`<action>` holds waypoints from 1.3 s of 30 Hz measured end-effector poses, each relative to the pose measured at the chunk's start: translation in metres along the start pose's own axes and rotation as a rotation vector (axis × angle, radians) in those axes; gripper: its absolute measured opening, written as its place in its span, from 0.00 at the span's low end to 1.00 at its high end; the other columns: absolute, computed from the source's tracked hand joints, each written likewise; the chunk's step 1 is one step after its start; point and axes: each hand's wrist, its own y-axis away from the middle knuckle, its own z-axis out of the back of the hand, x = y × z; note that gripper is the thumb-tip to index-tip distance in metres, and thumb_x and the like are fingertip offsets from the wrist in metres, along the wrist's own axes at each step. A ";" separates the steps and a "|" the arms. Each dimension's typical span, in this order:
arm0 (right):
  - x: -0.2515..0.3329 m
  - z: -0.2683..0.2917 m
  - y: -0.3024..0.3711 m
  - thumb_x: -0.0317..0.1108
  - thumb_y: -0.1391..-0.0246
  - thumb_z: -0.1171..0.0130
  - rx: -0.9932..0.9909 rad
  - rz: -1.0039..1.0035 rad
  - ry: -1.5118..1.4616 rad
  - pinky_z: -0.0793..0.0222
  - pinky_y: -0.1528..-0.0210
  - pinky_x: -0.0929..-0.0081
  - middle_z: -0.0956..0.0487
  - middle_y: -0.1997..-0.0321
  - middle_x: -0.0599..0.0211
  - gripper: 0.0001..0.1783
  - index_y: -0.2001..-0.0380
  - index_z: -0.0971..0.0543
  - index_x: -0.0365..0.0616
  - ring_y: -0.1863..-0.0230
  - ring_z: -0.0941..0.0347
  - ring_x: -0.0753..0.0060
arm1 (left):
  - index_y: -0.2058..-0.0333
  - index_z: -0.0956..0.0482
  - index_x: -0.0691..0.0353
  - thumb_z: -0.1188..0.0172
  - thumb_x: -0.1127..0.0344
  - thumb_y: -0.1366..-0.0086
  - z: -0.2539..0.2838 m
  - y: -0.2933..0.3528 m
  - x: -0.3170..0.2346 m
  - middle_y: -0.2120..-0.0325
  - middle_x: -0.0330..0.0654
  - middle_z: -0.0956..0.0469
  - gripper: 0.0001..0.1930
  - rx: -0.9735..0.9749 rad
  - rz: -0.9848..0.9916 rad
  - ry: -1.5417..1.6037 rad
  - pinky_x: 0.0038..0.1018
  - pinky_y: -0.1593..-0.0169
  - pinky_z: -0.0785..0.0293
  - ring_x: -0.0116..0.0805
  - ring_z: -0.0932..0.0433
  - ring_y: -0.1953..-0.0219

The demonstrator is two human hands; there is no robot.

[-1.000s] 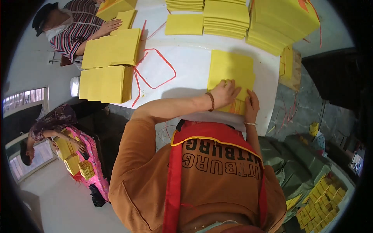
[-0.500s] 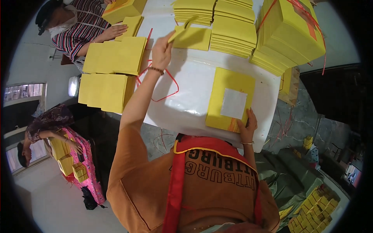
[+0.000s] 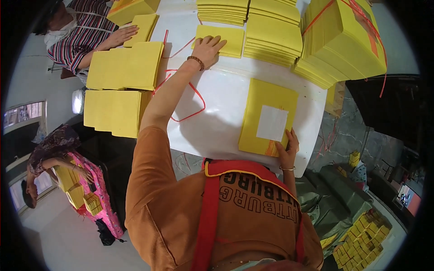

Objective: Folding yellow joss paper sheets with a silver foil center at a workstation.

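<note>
My left hand point(image 3: 209, 50) lies palm down with fingers spread on a yellow folded paper piece point(image 3: 233, 41) at the far middle of the table. Near the front right edge lies a flat yellow paper piece point(image 3: 252, 119) with a white rectangle point(image 3: 271, 123) and an orange mark on it; its thickness is hard to tell. My right hand point(image 3: 288, 151) rests at its lower right corner, thumb on the surface and fingers stretched along the side edge.
White table point(image 3: 217, 104) with a loose red strap point(image 3: 203, 101). Yellow stacks stand left point(image 3: 115, 110), far middle point(image 3: 273, 38) and far right point(image 3: 343, 43), the last strapped red. A striped-sleeved co-worker point(image 3: 92, 36) handles paper at far left; another person point(image 3: 56, 144) works beyond, lower left.
My left hand has come down, laying the raised yellow paper piece flat at the far middle. My right hand stays at the corner of the piece with the white rectangle.
</note>
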 end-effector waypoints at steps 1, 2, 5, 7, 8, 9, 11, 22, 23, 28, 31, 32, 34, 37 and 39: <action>0.001 0.000 0.000 0.28 0.62 0.37 0.003 -0.001 -0.001 0.52 0.39 0.63 0.39 0.40 0.53 0.31 0.49 0.32 0.42 0.39 0.47 0.55 | 0.45 0.38 0.48 0.48 0.56 0.44 0.001 0.000 0.000 0.45 0.39 0.39 0.26 0.032 0.009 -0.008 0.45 0.46 0.46 0.40 0.41 0.44; 0.002 -0.001 0.001 0.28 0.62 0.37 0.002 0.009 0.010 0.52 0.39 0.63 0.40 0.40 0.53 0.31 0.49 0.32 0.42 0.39 0.47 0.55 | 0.45 0.38 0.48 0.48 0.56 0.44 -0.007 0.003 -0.001 0.45 0.39 0.39 0.26 0.032 0.011 -0.010 0.45 0.46 0.46 0.40 0.41 0.44; -0.002 -0.002 0.002 0.29 0.61 0.37 0.005 0.015 0.011 0.52 0.39 0.63 0.40 0.40 0.53 0.31 0.49 0.32 0.42 0.39 0.46 0.55 | 0.41 0.44 0.48 0.55 0.47 0.39 -0.027 0.011 -0.010 0.40 0.41 0.47 0.29 -0.069 0.119 0.039 0.50 0.41 0.55 0.42 0.50 0.39; 0.002 -0.002 0.006 0.30 0.61 0.38 0.003 -0.005 0.003 0.52 0.39 0.63 0.40 0.40 0.53 0.31 0.49 0.32 0.42 0.39 0.46 0.55 | 0.39 0.48 0.47 0.62 0.43 0.37 -0.023 0.013 -0.017 0.38 0.40 0.51 0.30 0.003 0.151 0.005 0.50 0.39 0.61 0.42 0.54 0.37; 0.003 -0.001 0.007 0.31 0.61 0.37 0.003 0.002 0.001 0.52 0.39 0.62 0.40 0.40 0.53 0.31 0.49 0.32 0.42 0.39 0.46 0.55 | 0.39 0.48 0.47 0.62 0.43 0.37 -0.023 0.013 -0.017 0.38 0.40 0.51 0.30 0.005 0.147 0.007 0.50 0.39 0.61 0.42 0.54 0.37; 0.005 -0.001 0.007 0.32 0.61 0.37 -0.003 0.002 0.000 0.52 0.39 0.62 0.39 0.40 0.53 0.31 0.49 0.32 0.42 0.40 0.45 0.55 | 0.39 0.48 0.46 0.62 0.42 0.37 -0.027 0.009 -0.014 0.38 0.40 0.51 0.30 0.010 0.123 -0.007 0.50 0.39 0.60 0.42 0.54 0.37; 0.002 0.003 0.006 0.32 0.61 0.37 -0.004 0.034 0.049 0.51 0.40 0.62 0.38 0.41 0.53 0.31 0.49 0.31 0.42 0.40 0.44 0.55 | 0.39 0.48 0.46 0.63 0.41 0.38 -0.029 0.006 -0.008 0.38 0.40 0.50 0.31 0.025 0.090 -0.017 0.50 0.39 0.59 0.42 0.54 0.37; 0.014 0.012 -0.006 0.32 0.58 0.40 -0.149 0.124 -0.052 0.48 0.42 0.63 0.31 0.47 0.60 0.21 0.56 0.26 0.46 0.45 0.37 0.56 | 0.48 0.35 0.55 0.48 0.52 0.44 0.017 0.025 -0.055 0.45 0.48 0.39 0.26 -0.246 0.039 0.221 0.49 0.46 0.44 0.51 0.40 0.45; 0.014 0.013 -0.007 0.32 0.57 0.41 -0.135 0.176 0.047 0.48 0.42 0.63 0.29 0.49 0.63 0.18 0.58 0.24 0.47 0.46 0.37 0.57 | 0.51 0.30 0.56 0.45 0.55 0.46 0.028 0.036 -0.075 0.49 0.48 0.34 0.23 -0.252 0.032 0.347 0.47 0.49 0.40 0.51 0.36 0.49; 0.007 0.009 -0.010 0.33 0.56 0.41 -0.020 0.191 0.149 0.47 0.46 0.65 0.26 0.54 0.72 0.13 0.63 0.22 0.51 0.48 0.35 0.66 | 0.59 0.26 0.55 0.37 0.60 0.53 0.059 0.120 -0.210 0.55 0.45 0.31 0.20 -0.080 -0.413 0.588 0.37 0.58 0.37 0.43 0.33 0.57; 0.001 0.006 -0.011 0.34 0.55 0.41 -0.010 0.165 0.106 0.45 0.49 0.68 0.25 0.55 0.74 0.11 0.65 0.21 0.51 0.50 0.34 0.71 | 0.58 0.26 0.54 0.35 0.59 0.54 0.066 0.142 -0.238 0.54 0.40 0.32 0.22 -0.014 -0.431 0.493 0.34 0.57 0.39 0.40 0.34 0.55; 0.000 0.006 -0.012 0.34 0.54 0.42 -0.030 0.210 0.101 0.43 0.51 0.70 0.24 0.56 0.74 0.10 0.66 0.21 0.51 0.52 0.32 0.73 | 0.58 0.26 0.53 0.35 0.58 0.55 0.066 0.144 -0.242 0.54 0.37 0.32 0.23 0.001 -0.424 0.474 0.34 0.56 0.39 0.39 0.35 0.54; -0.004 0.005 -0.014 0.34 0.53 0.43 -0.018 0.167 -0.026 0.42 0.52 0.72 0.23 0.57 0.73 0.09 0.67 0.20 0.49 0.53 0.31 0.73 | 0.58 0.26 0.53 0.36 0.59 0.53 0.071 0.143 -0.240 0.56 0.38 0.30 0.21 0.005 -0.449 0.479 0.33 0.57 0.38 0.38 0.33 0.56; -0.006 0.006 -0.016 0.35 0.50 0.46 -0.009 0.121 -0.198 0.39 0.52 0.75 0.22 0.59 0.70 0.09 0.69 0.20 0.46 0.55 0.30 0.72 | 0.61 0.25 0.55 0.38 0.61 0.50 0.072 0.141 -0.231 0.63 0.40 0.27 0.16 0.060 -0.458 0.590 0.30 0.61 0.35 0.37 0.30 0.61; -0.005 0.006 -0.016 0.36 0.48 0.48 -0.012 0.118 -0.246 0.38 0.52 0.77 0.22 0.60 0.69 0.10 0.70 0.20 0.45 0.56 0.29 0.72 | 0.63 0.24 0.57 0.39 0.63 0.48 0.068 0.137 -0.228 0.67 0.40 0.25 0.13 0.111 -0.441 0.693 0.28 0.63 0.34 0.37 0.29 0.65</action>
